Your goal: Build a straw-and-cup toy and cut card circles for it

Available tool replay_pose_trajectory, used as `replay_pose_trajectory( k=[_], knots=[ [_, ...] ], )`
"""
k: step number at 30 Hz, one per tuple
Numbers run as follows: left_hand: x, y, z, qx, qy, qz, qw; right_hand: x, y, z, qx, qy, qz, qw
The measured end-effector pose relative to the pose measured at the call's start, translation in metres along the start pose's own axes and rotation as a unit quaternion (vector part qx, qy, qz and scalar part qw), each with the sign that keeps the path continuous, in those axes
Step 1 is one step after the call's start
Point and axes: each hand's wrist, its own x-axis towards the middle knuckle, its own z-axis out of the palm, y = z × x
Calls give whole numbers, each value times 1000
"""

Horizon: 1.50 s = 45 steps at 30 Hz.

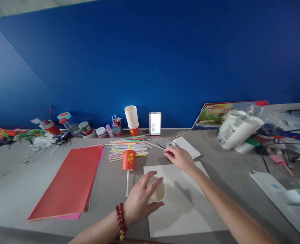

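Note:
My left hand (141,198), with a red bead bracelet at the wrist, is curled round a paper cup (159,192) whose pale open mouth faces me. The thumb lies along the near side and the fingers cross the rim. The cup is over a large white sheet (180,217). Beyond the sheet's far edge, my right hand (182,158) is pinched on the end of a thin pale straw (155,145). A red paper cup (129,160) with yellow characters stands left of the sheet, with a pale straw (127,184) reaching toward me from below it.
Many straws (116,149) lie behind the red cup. Red paper sheets (68,183) are on the left. At the wall stand stacked cups (132,117), a pen cup (117,128) and jars (85,128). A tape roll (170,144) lies by my right hand; wrapped cups (239,130) are farther right.

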Motion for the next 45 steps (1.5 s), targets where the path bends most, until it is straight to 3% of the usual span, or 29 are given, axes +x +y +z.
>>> replay_pose_trajectory(
  k=[7, 13, 17, 21, 29, 37, 45],
  knots=[
    [2, -7, 14, 4, -40, 1, 999, 8, -15, 4, 20, -48, -25, 998],
    [4, -6, 5, -18, -67, -19, 997, -41, -17, 7, 52, -108, -49, 992],
    [5, -3, -1, -27, -78, -14, 996, -79, -7, 19, 65, -86, -89, 990],
    [7, -4, -2, -32, -79, -27, 996, -98, 0, 30, 38, -91, -116, 988],
    [7, -15, 9, -21, -27, -42, 999, -101, 0, 30, 9, -114, -112, 987],
    [14, -16, 4, -34, -22, -41, 998, -101, 0, 29, 15, -113, -114, 987],
    [10, -20, 9, -2, 24, -66, 998, -104, 1, 29, 19, -108, -117, 987]
  ],
)
